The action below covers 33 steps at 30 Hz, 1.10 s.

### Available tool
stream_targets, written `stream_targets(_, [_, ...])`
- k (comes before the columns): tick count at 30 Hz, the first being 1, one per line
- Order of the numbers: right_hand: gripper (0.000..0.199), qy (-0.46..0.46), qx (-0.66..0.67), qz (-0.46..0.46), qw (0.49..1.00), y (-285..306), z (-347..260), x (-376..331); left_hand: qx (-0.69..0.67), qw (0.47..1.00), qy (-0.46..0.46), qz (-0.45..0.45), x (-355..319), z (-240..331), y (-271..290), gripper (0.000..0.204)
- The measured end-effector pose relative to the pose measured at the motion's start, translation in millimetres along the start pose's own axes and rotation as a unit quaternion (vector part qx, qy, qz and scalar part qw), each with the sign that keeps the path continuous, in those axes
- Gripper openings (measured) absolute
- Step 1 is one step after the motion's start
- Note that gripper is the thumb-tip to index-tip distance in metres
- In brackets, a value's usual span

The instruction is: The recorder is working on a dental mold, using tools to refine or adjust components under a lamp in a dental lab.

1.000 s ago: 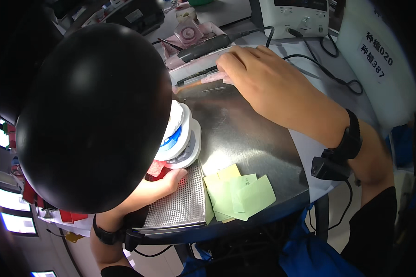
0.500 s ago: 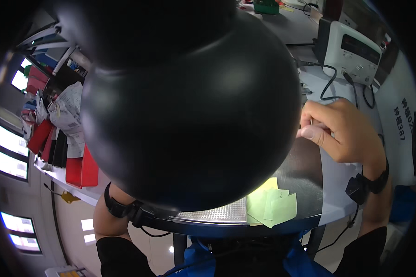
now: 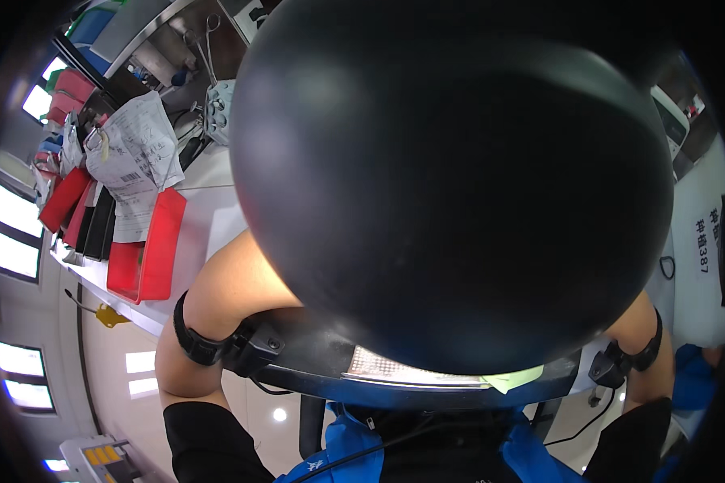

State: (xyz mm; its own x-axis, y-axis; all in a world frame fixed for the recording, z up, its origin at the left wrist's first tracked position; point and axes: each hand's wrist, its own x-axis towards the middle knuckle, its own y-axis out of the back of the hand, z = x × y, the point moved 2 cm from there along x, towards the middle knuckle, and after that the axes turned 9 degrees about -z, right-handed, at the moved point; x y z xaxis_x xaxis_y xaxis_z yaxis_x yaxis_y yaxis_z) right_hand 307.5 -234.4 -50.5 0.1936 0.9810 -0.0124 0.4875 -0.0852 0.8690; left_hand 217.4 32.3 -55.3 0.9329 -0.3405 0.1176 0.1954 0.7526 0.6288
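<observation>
A big round black shape [image 3: 451, 177] fills the middle of the view and hides both of my hands. My left forearm [image 3: 234, 290], with a black wrist band [image 3: 197, 342], runs in under it from the lower left. My right forearm shows only as a strip with its own black band [image 3: 620, 362] at the lower right. Below the black shape, the front edge of a dark metal work plate [image 3: 314, 362] peeks out. A pale perforated sheet [image 3: 387, 369] and a green paper slip [image 3: 511, 378] lie on it.
Red trays [image 3: 149, 249] and a clipped sheaf of papers [image 3: 133, 153] stand along the left of the white bench [image 3: 209, 209]. Tools and a pale holder [image 3: 217, 105] sit at the back left. A white box [image 3: 701, 249] is at the right.
The black round shape has grown and swung right to cover most of the view. My right hand, seen at the right edge of the plate before, is now hidden.
</observation>
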Motion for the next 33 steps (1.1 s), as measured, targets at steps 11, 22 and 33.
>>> stream_targets(11, [0.019, -0.053, 0.19, -0.017, 0.98, -7, 0, -3, 0.016, 1.0, 0.008, -0.019, -28, -9, 12, 0.083])
stream_targets(22, [0.015, -0.105, 0.199, -0.08, 0.971, 26, -8, -10, 0.051, 0.997, -0.026, -0.044, -10, 1, -7, 0.082])
stream_targets(33, [0.017, 0.018, 0.222, -0.056, 0.973, 22, 40, -10, -0.074, 0.993, 0.064, -0.059, -7, -9, -4, 0.081])
